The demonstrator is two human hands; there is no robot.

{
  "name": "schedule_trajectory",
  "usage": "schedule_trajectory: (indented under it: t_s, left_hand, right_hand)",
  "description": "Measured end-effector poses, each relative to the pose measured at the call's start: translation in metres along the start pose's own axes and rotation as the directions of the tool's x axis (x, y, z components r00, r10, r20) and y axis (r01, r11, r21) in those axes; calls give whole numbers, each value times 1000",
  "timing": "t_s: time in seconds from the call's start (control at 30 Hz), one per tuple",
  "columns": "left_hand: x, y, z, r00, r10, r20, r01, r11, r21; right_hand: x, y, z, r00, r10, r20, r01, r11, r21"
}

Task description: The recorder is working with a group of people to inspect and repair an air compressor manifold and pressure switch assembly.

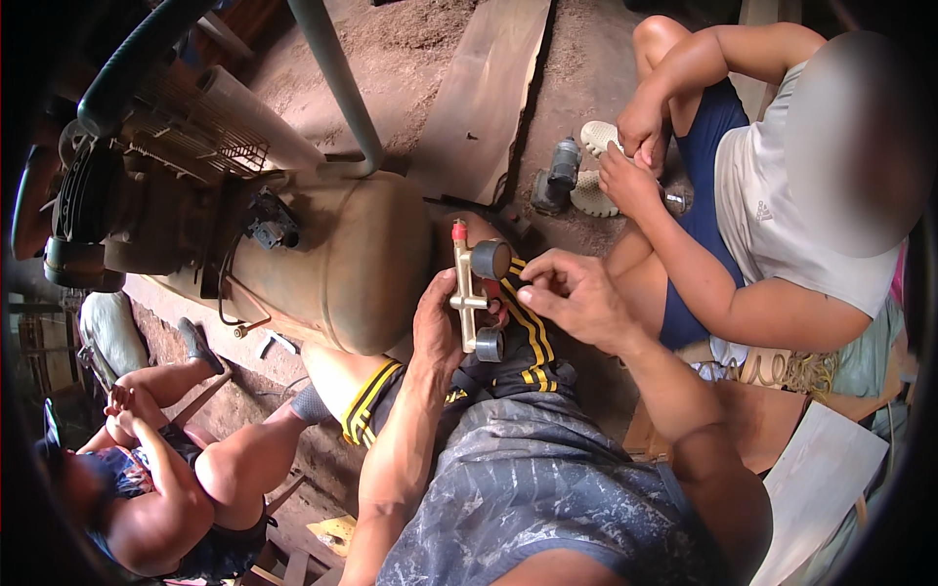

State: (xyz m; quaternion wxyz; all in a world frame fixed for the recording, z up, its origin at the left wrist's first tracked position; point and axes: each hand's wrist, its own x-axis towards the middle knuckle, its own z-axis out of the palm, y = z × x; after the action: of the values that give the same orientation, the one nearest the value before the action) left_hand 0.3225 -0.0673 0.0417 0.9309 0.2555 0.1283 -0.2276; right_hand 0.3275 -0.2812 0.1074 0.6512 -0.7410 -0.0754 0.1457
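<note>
My left hand [436, 317] is closed around a brass air manifold [467, 303], held upright above my lap. The fitting has a red tip at its top, two round dark-rimmed pressure gauges, an upper [490, 260] and a lower [489, 344], and a short side stub. A bit of red shows behind it, too hidden to name. To the right of the upper gauge hovers my right hand [584, 301], fingers half curled, thumb and forefinger apart. I see nothing between them, and it does not touch the manifold.
A large rusty air compressor tank [376, 264] lies at my left. One person [762, 195] sits at right, another [176, 469] at lower left. A cordless drill [559, 176] stands by the right person's sandals. A wooden board [479, 107] lies ahead; a coiled hose [782, 369] at right.
</note>
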Motion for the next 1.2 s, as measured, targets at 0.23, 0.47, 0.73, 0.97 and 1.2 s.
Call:
schedule_trajectory:
  t_s: [0.23,0.47,0.73,0.97,1.2]
  left_hand:
    - [-8,-2,19,988,110,-112,-96,988,123]
    - [-9,-2,22,954,258,-153,-210,938,275]
    - [-9,-7,9,959,244,-146,-206,951,232]
    - [-17,-6,10,942,329,-61,-312,930,192]
    - [-20,0,23,891,454,-20,-429,854,295]
  right_hand:
    - [-5,16,45,995,74,-72,-77,996,-47]
    - [-7,21,50,989,59,-135,-41,990,133]
    - [-11,15,57,983,135,-123,-124,988,97]
    - [-13,4,60,984,-61,-168,51,997,-64]
    - [-15,-3,57,971,-174,-166,170,985,-40]
